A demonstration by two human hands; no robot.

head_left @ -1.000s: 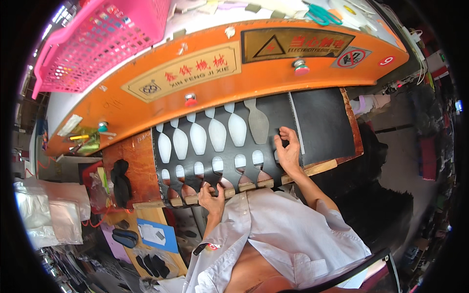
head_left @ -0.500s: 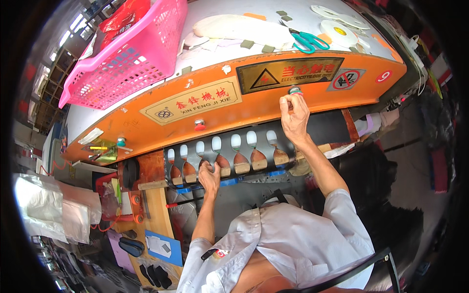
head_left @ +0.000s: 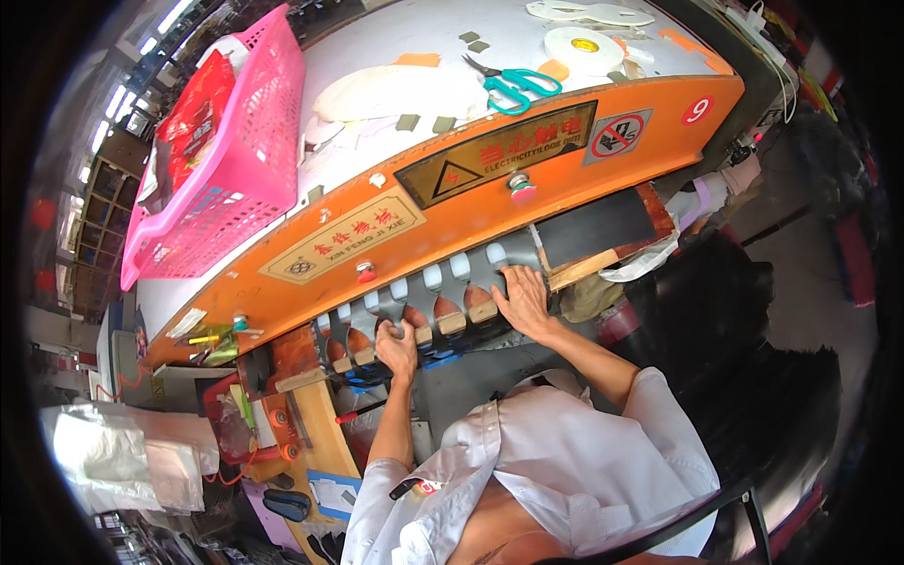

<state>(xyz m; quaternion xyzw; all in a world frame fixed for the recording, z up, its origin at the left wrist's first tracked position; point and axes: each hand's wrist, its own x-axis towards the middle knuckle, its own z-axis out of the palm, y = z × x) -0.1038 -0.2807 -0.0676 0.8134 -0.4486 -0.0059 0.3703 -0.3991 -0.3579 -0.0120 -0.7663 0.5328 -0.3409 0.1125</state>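
Observation:
A black sheet [head_left: 476,273] with a row of shaped cut-outs lies along the front of the orange machine. Through its openings show white oval patches and reddish-brown board. My left hand [head_left: 397,348] is closed on the sheet's near edge, left of its middle, thumb and fingers pinched together. Toward the right end, my right hand [head_left: 525,299] rests on the sheet with fingers stretched out and thumb apart. Above the right hand, a push button [head_left: 520,188] sits on the machine's orange front [head_left: 452,217].
On the machine's white top are teal-handled scissors [head_left: 513,91], a white tape roll [head_left: 582,49], scraps and a pink basket [head_left: 221,169]. A red button [head_left: 365,273] juts from the front. Plain black material [head_left: 603,226] lies at the right; plastic bags [head_left: 132,452] hang at the left.
My right hand has come down from the push button onto the right part of the black sheet. My left hand stays at the sheet's near edge. The view has turned somewhat.

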